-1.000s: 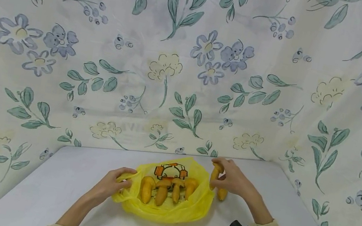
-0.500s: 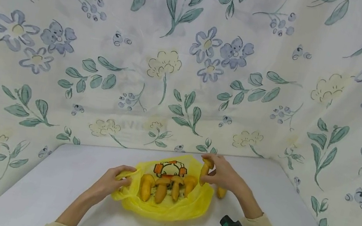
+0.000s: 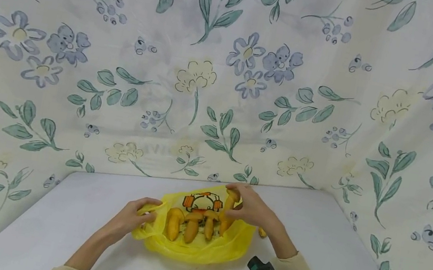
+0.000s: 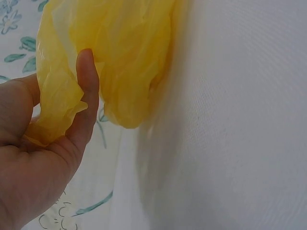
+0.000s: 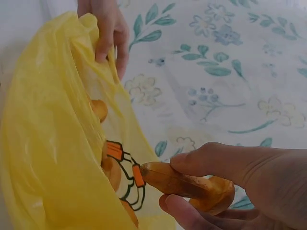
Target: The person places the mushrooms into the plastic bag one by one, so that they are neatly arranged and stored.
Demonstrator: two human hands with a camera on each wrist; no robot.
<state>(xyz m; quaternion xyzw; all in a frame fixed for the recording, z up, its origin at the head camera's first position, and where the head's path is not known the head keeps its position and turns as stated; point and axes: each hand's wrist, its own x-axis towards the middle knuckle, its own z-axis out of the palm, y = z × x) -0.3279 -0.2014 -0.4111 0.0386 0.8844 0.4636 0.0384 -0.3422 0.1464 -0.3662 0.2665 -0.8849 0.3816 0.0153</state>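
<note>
A yellow plastic bag (image 3: 195, 254) lies mouth open on the table, with a black and orange print inside. Several brown mushrooms (image 3: 191, 229) lie in it side by side, caps toward the back. My left hand (image 3: 131, 219) holds the bag's left edge, the thin film bunched between thumb and fingers in the left wrist view. Over the bag's right side, my right hand (image 3: 253, 210) pinches one mushroom (image 5: 180, 182) by its stem, cap up in the head view. In that view its lower end overlaps the rightmost mushroom in the bag.
Another mushroom (image 3: 262, 233) lies on the white table (image 3: 313, 229) right of the bag, mostly hidden by my right wrist. Behind the table hangs a floral-patterned curtain (image 3: 179, 148). Dark wrist devices (image 3: 261, 267) stick out from both arms.
My right hand has carried its mushroom leftward, from beside the bag's right edge to over the bag. The left hand keeps its hold on the bag, nearly unmoved.
</note>
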